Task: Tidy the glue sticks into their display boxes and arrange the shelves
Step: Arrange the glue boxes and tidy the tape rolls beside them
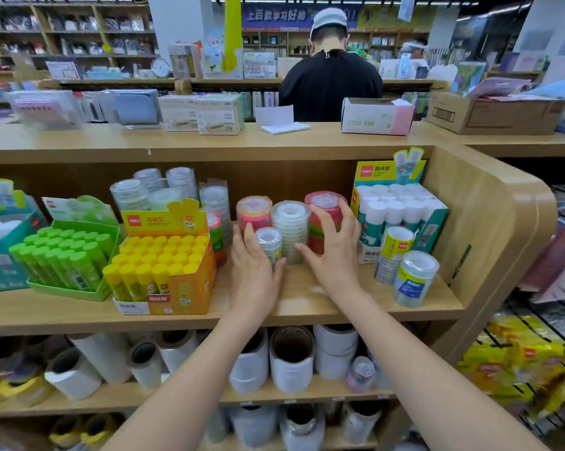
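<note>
- Two bare forearms [190, 369] reached up from below, over the lower shelf's fat white rolls [290, 362], to the middle shelf [307, 307].
- Left hand [253, 268]: open, fingers fairly straight along the left side of a small clear tape stack [268, 242], thumb at its front — touching it, not gripping.
- Right hand [331, 252]: open and spread, fingertips laid on the red-and-green tape stack [321, 222], thumb reaching toward the foot of the tall clear tape stack [290, 229] between the two hands.
- A pink tape stack [254, 211] stood just behind the left fingers.
- Glue sticks sat upright in display boxes on this same shelf: yellow-capped ones in the orange box [177, 288] just left of the left hand, green ones in the green tray [69, 255] beside it, white-capped ones in the teal box [401, 213] right of the right hand.
- Two loose tape tubes [416, 278] stood in front of that teal box, near the shelf's right end.
- Beyond the wooden desk [209, 141] on top — a person in black [330, 83], back turned.
</note>
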A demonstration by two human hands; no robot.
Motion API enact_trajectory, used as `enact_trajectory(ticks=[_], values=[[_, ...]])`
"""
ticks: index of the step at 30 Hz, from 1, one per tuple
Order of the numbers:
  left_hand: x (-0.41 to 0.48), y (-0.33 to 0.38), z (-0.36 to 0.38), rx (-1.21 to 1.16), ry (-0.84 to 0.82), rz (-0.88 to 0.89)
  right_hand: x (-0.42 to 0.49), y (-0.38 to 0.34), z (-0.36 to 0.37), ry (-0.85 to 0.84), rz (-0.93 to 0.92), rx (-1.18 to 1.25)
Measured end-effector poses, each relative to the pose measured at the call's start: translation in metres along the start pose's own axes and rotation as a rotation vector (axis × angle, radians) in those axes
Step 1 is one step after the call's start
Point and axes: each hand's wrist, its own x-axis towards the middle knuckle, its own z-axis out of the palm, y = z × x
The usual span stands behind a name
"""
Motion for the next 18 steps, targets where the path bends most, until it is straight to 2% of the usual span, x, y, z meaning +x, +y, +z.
enact_trajectory(ticks=[9, 12, 15, 18], values=[[0.013, 0.002, 0.003, 0.016, -0.031, -0.040, 0.013, 0.002, 0.003, -0.087, 0.061, 0.015], [0.002, 0.002, -0.001, 0.009, -0.019, -0.037, 0.006, -0.001, -0.001, -0.029, 0.030, 0.088], [-0.018, 0.004, -0.008, 0.024, 0.074, 0.047, -0.004, -0.016, -0.006, 0.048, -0.050, 0.188], [-0.040, 0.003, -0.020, 0.009, 0.264, 0.191, -0.013, -0.034, -0.007, 0.079, -0.155, 0.349]])
